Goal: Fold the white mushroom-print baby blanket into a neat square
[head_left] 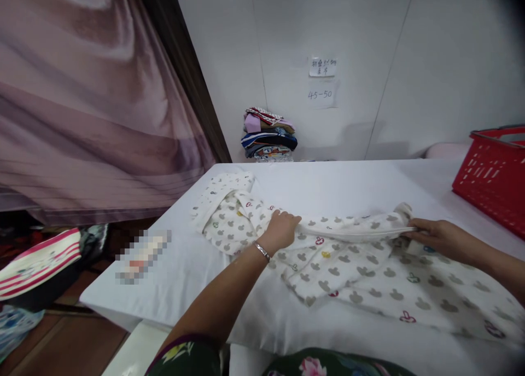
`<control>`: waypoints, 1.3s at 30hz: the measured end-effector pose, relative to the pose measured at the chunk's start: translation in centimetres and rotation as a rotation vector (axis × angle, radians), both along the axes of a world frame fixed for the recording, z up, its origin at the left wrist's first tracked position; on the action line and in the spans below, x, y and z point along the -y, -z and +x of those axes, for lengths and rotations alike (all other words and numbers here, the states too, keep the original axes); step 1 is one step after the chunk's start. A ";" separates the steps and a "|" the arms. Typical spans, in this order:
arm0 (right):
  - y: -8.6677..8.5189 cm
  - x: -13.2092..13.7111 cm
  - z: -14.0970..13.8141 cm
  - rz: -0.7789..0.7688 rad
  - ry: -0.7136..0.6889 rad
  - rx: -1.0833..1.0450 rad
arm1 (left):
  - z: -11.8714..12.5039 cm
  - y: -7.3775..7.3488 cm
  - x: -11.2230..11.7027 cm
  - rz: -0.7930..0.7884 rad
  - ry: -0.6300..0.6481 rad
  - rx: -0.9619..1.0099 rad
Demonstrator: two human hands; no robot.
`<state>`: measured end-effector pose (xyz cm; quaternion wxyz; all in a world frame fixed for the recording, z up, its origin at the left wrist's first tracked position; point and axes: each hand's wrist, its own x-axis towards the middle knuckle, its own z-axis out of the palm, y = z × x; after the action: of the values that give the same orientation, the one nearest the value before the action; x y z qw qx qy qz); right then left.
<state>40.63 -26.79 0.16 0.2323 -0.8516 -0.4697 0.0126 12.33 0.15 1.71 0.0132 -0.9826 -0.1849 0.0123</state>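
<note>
A white baby garment point(361, 280) printed with grey and coloured shapes lies spread on the white table point(328, 187). My left hand point(281, 229), a bracelet on its wrist, is closed in a pinch on a fold of the garment near its middle. My right hand point(430, 235) is closed on the same fold further right, by the bunched end of the fabric. The fold stretches taut between the two hands. A sleeve of the garment reaches toward the table's far left corner.
A red plastic basket point(492, 176) stands at the table's right edge. A stack of folded clothes point(268, 135) sits against the white wall behind the table, under two paper notes point(322, 80). A mauve curtain point(82, 102) hangs on the left. Bags lie on the floor at left.
</note>
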 end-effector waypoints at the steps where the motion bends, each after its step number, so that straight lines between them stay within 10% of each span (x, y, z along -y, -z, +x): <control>1: -0.1 0.1 0.5 -0.075 -0.059 -0.030 | 0.1 -0.1 0.4 0.006 0.019 0.012; 15: -2.0 0.3 2.2 -0.286 -0.145 -0.165 | 2.0 1.3 7.2 -0.033 0.290 0.215; 39: -1.9 -0.5 3.1 -0.184 -0.137 -0.244 | 1.3 4.6 8.3 -0.110 0.326 0.295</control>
<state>43.69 -26.29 2.04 0.2073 -0.8273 -0.4920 0.1746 13.62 -8.19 -2.90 -0.0657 -0.9899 -0.0227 -0.1237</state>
